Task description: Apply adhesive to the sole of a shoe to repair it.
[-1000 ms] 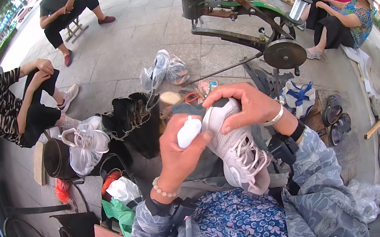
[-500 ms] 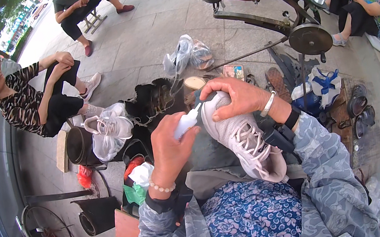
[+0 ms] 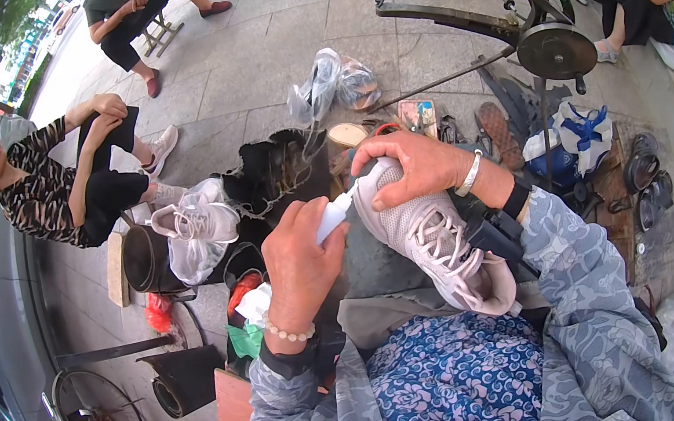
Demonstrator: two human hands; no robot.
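Apron: blue floral cloth on the wearer's front; places below are told from it.
Sneaker: pale and laced, held up just beyond the apron, heel near its far edge.
Heading: toe away from the apron and to the left, heel toward it and to the right; the long axis runs slantwise between them, laces facing up.
Right hand: beyond the apron, clamped on the toe end, thumb on the upper, fingers curled over the toe.
Left hand: beyond the apron, to its left, closed round a white bottle.
Nozzle: slants up and right to the toe's edge; cannot tell whether they touch.
Crank machine: well beyond the apron, to its right.
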